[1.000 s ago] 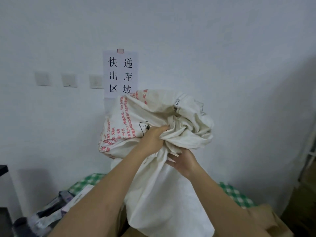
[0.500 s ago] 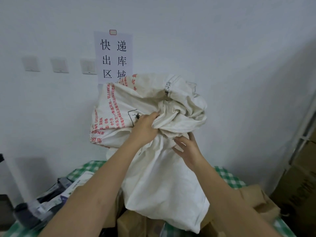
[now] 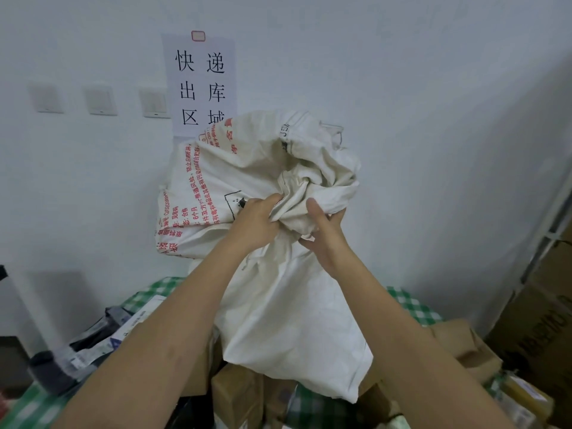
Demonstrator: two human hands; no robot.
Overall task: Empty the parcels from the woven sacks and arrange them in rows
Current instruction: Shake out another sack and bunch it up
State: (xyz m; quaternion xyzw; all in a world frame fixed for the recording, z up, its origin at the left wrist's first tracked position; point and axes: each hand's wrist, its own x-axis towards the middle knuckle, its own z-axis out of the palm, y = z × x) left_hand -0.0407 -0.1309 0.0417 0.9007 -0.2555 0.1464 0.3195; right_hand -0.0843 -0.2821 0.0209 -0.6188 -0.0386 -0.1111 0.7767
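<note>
A white woven sack (image 3: 288, 323) with red printing is held up in front of the wall, bunched at its middle and hanging mouth-down over the table. My left hand (image 3: 257, 222) grips the gathered cloth from the left. From the right, my right hand (image 3: 325, 233) clutches the same bunch, thumb up. Below the sack lie brown cardboard parcels (image 3: 238, 394) and a brown paper parcel (image 3: 461, 342). Grey and white plastic mailers (image 3: 102, 339) lie at the left.
A green-and-white checked cloth (image 3: 411, 308) covers the table. A paper sign (image 3: 201, 85) with black characters hangs on the white wall behind. Large cardboard boxes (image 3: 544, 314) stand at the right edge. A dark object (image 3: 3, 272) sticks in at the far left.
My right hand let go low on the sack, rose and took hold of the bunched cloth beside my left hand. The sack's lower part now hangs looser over the parcels.
</note>
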